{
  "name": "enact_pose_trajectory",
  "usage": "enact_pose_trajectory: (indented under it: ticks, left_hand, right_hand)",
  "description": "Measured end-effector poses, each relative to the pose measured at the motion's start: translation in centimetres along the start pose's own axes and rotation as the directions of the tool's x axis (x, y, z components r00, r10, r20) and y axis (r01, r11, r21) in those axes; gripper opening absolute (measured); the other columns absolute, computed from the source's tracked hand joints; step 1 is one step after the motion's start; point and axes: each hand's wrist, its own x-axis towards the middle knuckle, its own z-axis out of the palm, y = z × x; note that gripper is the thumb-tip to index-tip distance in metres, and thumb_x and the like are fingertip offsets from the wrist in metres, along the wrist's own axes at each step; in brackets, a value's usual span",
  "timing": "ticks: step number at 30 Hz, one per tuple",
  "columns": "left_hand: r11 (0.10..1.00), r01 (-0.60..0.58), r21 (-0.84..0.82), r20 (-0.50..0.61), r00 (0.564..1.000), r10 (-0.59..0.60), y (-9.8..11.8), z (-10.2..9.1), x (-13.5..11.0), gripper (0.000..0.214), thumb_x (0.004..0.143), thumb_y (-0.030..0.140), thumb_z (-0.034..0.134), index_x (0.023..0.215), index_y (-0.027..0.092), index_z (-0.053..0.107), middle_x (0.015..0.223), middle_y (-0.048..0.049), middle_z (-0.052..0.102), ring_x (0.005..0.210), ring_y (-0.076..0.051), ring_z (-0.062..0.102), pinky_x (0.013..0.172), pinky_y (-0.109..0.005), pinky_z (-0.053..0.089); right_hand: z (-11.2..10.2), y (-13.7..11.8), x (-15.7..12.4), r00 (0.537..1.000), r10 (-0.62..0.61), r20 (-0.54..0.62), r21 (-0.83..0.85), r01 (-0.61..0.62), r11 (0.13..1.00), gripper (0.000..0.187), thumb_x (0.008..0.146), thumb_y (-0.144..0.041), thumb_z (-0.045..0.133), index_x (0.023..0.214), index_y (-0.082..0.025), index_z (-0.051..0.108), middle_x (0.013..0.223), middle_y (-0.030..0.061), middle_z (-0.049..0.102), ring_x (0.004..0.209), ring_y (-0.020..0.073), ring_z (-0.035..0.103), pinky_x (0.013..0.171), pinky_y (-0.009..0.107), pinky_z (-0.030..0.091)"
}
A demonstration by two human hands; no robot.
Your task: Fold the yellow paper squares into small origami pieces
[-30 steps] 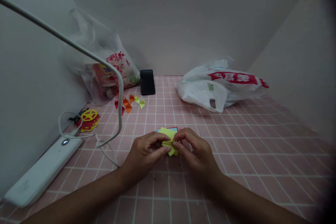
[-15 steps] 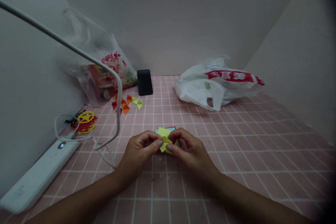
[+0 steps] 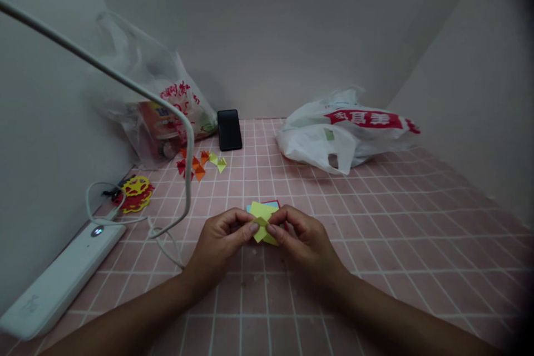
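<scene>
A small folded piece of yellow paper (image 3: 260, 229) is held between my two hands, just above the table. My left hand (image 3: 227, 239) pinches its left side between thumb and fingers. On the right side, my right hand (image 3: 302, 239) pinches it the same way, thumb and index finger together. Directly behind and beneath lies a small stack of coloured paper squares (image 3: 263, 207), yellow on top with blue and red edges showing. My fingers hide part of the folded piece and of the stack.
Small folded red, orange and yellow paper shapes (image 3: 199, 167) lie at the back left near a black phone (image 3: 230, 130). Plastic bags stand left (image 3: 167, 105) and right (image 3: 329, 136). A white power bank (image 3: 62, 278), its cable (image 3: 188, 167) and red-yellow cut-outs (image 3: 137, 193) are at left.
My right thumb and index finger have closed together on the right side of the yellow paper. My left hand keeps its pinch in nearly the same place.
</scene>
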Motion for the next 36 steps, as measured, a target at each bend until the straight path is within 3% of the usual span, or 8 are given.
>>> enact_pose_trajectory:
  ticks: [12,19,22,25,28,31,34,36]
  left_hand:
    - [0.992,-0.037,0.124,0.007,0.999,0.037,0.5,0.3,-0.2,0.010,0.078,0.024,0.068,0.075,0.015,0.070,0.069,-0.0005,0.068,0.066,-0.012,0.060,0.063,-0.022,0.047]
    - [0.984,-0.063,0.169,0.006,0.998,0.063,0.3,0.4,-0.6,0.009,0.079,0.022,0.067,0.075,0.015,0.071,0.070,-0.0009,0.068,0.068,-0.013,0.061,0.065,-0.022,0.047]
    - [0.986,-0.058,0.159,0.007,0.998,0.057,0.2,0.3,-0.5,0.008,0.079,0.022,0.068,0.075,0.015,0.071,0.069,-0.0007,0.068,0.066,-0.013,0.062,0.064,-0.022,0.048]
    - [0.989,-0.058,0.139,0.009,0.998,0.058,0.2,0.2,-0.3,0.007,0.078,0.022,0.068,0.076,0.016,0.072,0.069,-0.0006,0.069,0.066,-0.013,0.062,0.063,-0.022,0.049]
    - [0.993,-0.048,0.109,0.010,0.999,0.047,0.2,0.1,-0.1,0.008,0.079,0.022,0.067,0.077,0.016,0.071,0.070,-0.0003,0.069,0.066,-0.012,0.062,0.062,-0.021,0.051]
    - [0.994,-0.061,0.091,0.015,0.998,0.059,0.1,-0.3,0.0,0.010,0.083,0.024,0.064,0.080,0.016,0.070,0.070,0.0002,0.069,0.066,-0.012,0.064,0.065,-0.022,0.053]
    - [0.984,-0.111,0.137,-0.025,0.993,0.116,0.0,-0.7,0.2,0.010,0.087,0.023,0.060,0.083,0.017,0.067,0.070,0.0009,0.067,0.066,-0.012,0.064,0.066,-0.023,0.053]
    - [0.954,-0.210,0.214,-0.033,0.975,0.222,0.0,-0.9,0.3,0.006,0.088,0.020,0.060,0.090,0.019,0.066,0.079,0.0003,0.067,0.072,-0.012,0.065,0.069,-0.024,0.054]
  right_hand:
    - [0.1,0.2,0.1,0.998,0.018,0.062,0.113,-0.025,0.993,0.008,0.084,-0.022,0.062,0.077,-0.019,0.058,0.077,0.0008,0.057,0.075,0.0170,0.054,0.068,0.029,0.040]
    - [0.3,0.3,-0.2,0.986,-0.165,-0.013,0.060,0.166,0.984,0.014,0.086,-0.014,0.061,0.074,-0.020,0.056,0.088,0.0026,0.057,0.086,0.0182,0.056,0.078,0.032,0.042]
    - [0.3,0.4,-0.2,0.976,-0.211,-0.049,0.000,0.211,0.977,0.013,0.085,-0.012,0.061,0.075,-0.020,0.057,0.100,0.0050,0.057,0.098,0.0198,0.056,0.083,0.033,0.042]
    - [0.2,0.4,-0.2,0.969,-0.241,-0.063,-0.033,0.239,0.970,0.012,0.085,-0.013,0.060,0.075,-0.020,0.057,0.100,0.0053,0.057,0.098,0.0204,0.055,0.083,0.033,0.041]
    - [0.0,0.1,-0.1,0.987,-0.157,-0.035,0.005,0.157,0.988,0.013,0.085,-0.018,0.059,0.073,-0.020,0.056,0.085,0.0030,0.056,0.085,0.0193,0.055,0.075,0.032,0.041]
    - [-0.3,0.1,0.2,0.999,0.048,0.003,0.137,-0.048,0.989,0.017,0.084,-0.025,0.061,0.069,-0.019,0.055,0.074,0.0000,0.052,0.070,0.0161,0.049,0.065,0.030,0.038]
    - [-0.4,0.5,0.5,0.973,0.219,0.068,0.387,-0.228,0.893,0.021,0.080,-0.033,0.066,0.069,-0.018,0.055,0.072,-0.0011,0.052,0.067,0.0140,0.048,0.063,0.028,0.037]
    - [-0.3,0.8,0.7,0.945,0.301,0.127,0.524,-0.322,0.788,0.026,0.077,-0.037,0.070,0.069,-0.018,0.055,0.072,-0.0010,0.054,0.065,0.0128,0.048,0.062,0.027,0.037]
